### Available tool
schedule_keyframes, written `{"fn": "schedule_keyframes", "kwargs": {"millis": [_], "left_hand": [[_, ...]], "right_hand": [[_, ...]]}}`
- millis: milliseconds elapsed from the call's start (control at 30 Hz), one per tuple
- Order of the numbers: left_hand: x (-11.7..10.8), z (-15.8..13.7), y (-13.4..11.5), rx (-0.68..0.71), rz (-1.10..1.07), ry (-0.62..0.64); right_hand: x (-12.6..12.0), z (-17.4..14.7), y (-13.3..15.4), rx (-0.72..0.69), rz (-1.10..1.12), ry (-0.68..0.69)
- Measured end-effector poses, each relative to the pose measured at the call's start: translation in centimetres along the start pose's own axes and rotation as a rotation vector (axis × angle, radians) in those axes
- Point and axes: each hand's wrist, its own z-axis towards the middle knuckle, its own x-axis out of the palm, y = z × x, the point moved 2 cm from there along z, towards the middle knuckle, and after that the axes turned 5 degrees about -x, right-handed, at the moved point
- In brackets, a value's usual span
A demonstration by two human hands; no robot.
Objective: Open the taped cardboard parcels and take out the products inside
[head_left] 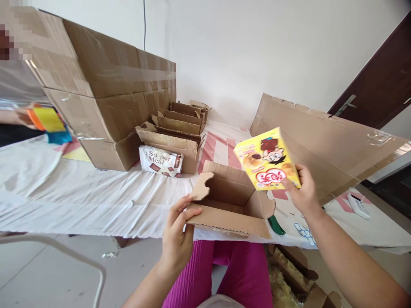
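Carton (227, 220) opened, its corner pinched by left hand (178, 224); yellow box (265, 160) gripped by right hand (305, 190), held outside; flaps (201, 187) not yet closed.

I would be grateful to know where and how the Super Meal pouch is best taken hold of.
Probably pinch the top edge of the pouch from above, thumb on its printed front: it stands on a long edge, close before an open carton, with top and front exposed.
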Motion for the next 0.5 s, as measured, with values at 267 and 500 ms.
{"fn": "schedule_keyframes", "kwargs": {"millis": [267, 500], "left_hand": [[-1.3, 1.4, 0.1, -0.010, 0.159, -0.055], [0.1, 3.6, 0.9, -0.038, 0.207, -0.034]], "right_hand": [[1.6, -3.3, -7.4, 0.117, -0.355, -0.053], [3.8, -7.5, -8.2, -0.216, -0.606, 0.202]]}}
